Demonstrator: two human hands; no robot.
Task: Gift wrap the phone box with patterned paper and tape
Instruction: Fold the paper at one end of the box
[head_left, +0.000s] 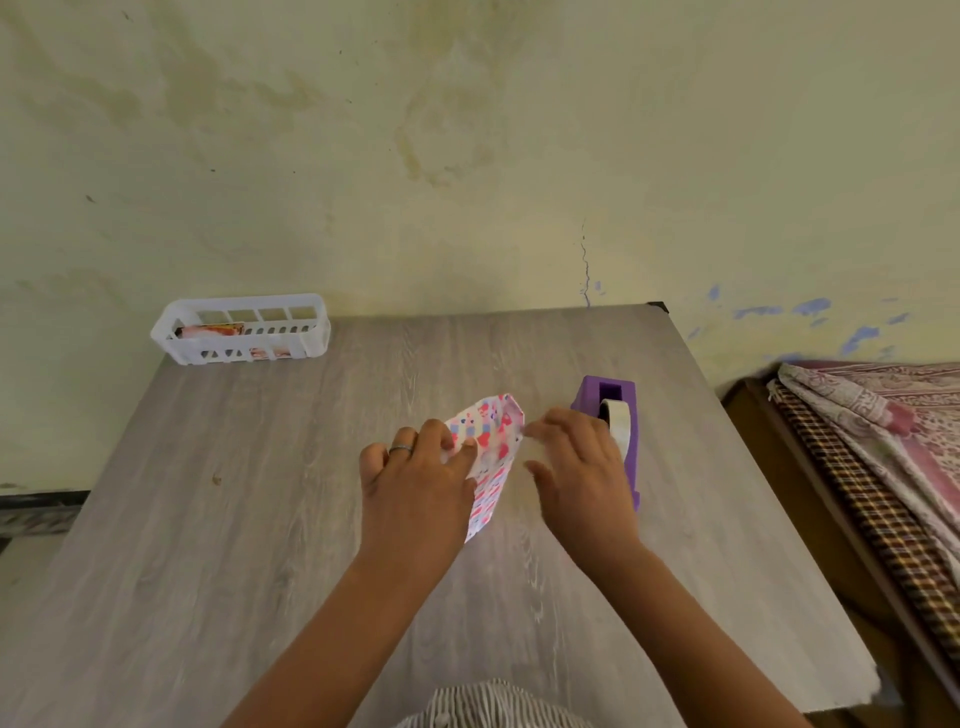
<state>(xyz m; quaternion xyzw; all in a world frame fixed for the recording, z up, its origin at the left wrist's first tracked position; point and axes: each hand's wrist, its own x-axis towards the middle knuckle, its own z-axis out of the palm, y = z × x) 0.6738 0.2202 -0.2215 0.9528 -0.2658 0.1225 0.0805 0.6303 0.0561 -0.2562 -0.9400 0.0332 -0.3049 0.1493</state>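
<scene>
The phone box (491, 457), covered in white paper with pink, red and blue patterns, stands tilted on the grey wooden table (260, 519). My left hand (415, 478) grips its left side, fingers curled over the paper and thumb on the patterned face. My right hand (576, 462) is at the box's right edge, and its fingertips pinch something small and pale there, perhaps a piece of tape. A purple tape dispenser (618, 410) with a white roll stands just behind my right hand.
A white slotted plastic basket (241, 327) with some patterned items inside sits at the table's far left corner by the wall. A bed with patterned bedding (872, 431) runs along the right of the table.
</scene>
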